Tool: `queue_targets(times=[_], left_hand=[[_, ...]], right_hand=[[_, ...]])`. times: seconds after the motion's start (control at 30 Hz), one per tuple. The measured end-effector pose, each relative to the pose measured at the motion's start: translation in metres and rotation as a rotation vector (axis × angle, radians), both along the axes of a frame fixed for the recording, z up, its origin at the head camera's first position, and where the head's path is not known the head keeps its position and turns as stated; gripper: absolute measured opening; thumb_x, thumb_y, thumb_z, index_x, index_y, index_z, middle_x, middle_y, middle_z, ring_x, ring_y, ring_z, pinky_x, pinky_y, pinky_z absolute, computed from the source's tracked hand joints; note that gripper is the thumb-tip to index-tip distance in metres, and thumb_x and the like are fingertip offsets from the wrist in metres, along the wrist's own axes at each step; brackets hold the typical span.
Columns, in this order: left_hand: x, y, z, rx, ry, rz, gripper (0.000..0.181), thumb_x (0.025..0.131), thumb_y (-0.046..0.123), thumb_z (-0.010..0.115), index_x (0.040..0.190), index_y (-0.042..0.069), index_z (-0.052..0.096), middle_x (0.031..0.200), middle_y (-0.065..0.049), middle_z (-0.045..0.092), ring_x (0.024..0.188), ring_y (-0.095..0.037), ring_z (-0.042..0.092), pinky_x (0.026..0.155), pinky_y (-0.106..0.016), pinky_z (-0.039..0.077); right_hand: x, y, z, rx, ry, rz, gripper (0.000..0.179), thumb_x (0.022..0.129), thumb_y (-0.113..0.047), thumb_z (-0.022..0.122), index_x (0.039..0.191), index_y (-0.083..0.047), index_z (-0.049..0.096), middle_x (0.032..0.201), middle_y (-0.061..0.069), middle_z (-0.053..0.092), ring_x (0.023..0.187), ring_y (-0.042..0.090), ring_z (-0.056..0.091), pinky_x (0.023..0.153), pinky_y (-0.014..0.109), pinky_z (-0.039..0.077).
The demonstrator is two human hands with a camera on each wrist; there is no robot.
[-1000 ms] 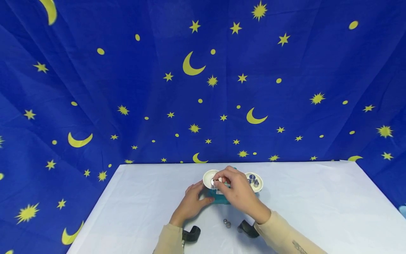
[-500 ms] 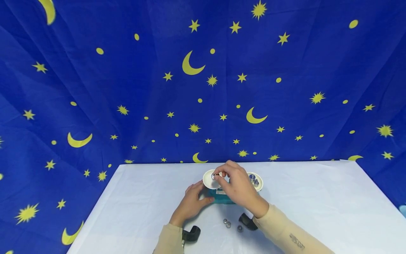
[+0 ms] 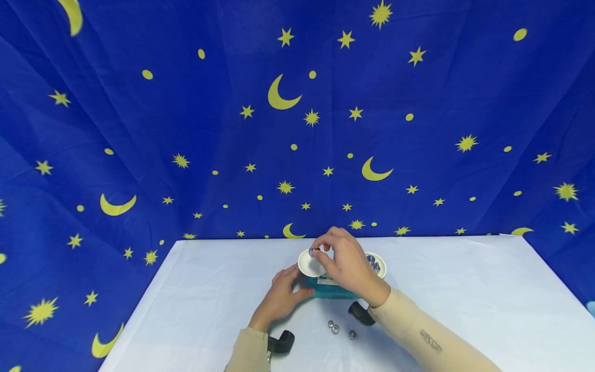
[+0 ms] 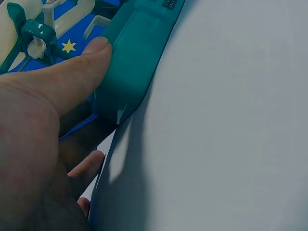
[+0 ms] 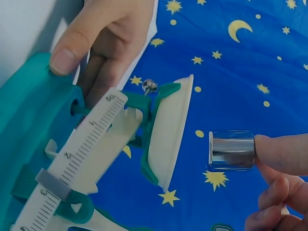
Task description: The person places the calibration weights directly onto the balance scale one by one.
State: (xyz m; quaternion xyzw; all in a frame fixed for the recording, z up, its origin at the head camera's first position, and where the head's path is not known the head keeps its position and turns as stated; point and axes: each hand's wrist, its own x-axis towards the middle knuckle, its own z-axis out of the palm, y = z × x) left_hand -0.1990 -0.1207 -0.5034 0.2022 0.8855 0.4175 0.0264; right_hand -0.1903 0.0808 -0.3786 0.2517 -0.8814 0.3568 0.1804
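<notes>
A teal balance scale (image 3: 332,292) with two white pans stands near the table's far side. My left hand (image 3: 281,297) grips the left end of its base, thumb (image 4: 98,48) on the near side and fingers behind. Between thumb and fingertips, my right hand (image 3: 346,262) pinches a shiny cylindrical metal weight (image 5: 233,150), held above and apart from the left pan (image 3: 308,266). Several metal weights (image 3: 373,262) lie in the right pan (image 3: 383,268), which my right hand partly hides. A ruler beam (image 5: 79,151) with a grey slider (image 5: 53,184) crosses the scale's front.
Two small metal weights (image 3: 334,329) and another weight (image 3: 352,335) lie on the white table (image 3: 195,310) before the scale. Black wrist-worn devices (image 3: 281,342) show near both sleeves. A blue star-and-moon cloth (image 3: 232,129) hangs behind the table.
My right hand has risen slightly away from the left pan with the weight pinched. Its wrist moved, uncovering the loose weight at the right. The left hand stays put on the scale.
</notes>
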Motion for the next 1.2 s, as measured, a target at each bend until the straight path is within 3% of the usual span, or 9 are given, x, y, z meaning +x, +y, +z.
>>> queue_targets(times=[0.63, 1.2], left_hand=[[0.001, 0.000, 0.002, 0.008, -0.016, -0.003, 0.070, 0.092, 0.039, 0.071, 0.150, 0.008, 0.047, 0.155, -0.011, 0.044, 0.145, -0.030, 0.037, 0.122, -0.057, 0.014], [0.001, 0.001, 0.003, 0.011, -0.029, -0.002, 0.070, 0.092, 0.038, 0.071, 0.150, 0.008, 0.047, 0.154, -0.012, 0.045, 0.145, -0.030, 0.038, 0.122, -0.057, 0.014]], right_hand=[[-0.015, -0.005, 0.003, 0.150, -0.029, -0.009, 0.004, 0.085, -0.015, 0.081, 0.085, -0.014, 0.077, 0.074, -0.008, 0.054, 0.074, 0.013, 0.047, 0.069, 0.032, 0.042], [-0.019, -0.008, -0.002, 0.250, 0.007, -0.016, 0.007, 0.085, -0.017, 0.082, 0.084, -0.013, 0.076, 0.076, -0.006, 0.057, 0.076, 0.016, 0.051, 0.069, 0.032, 0.043]])
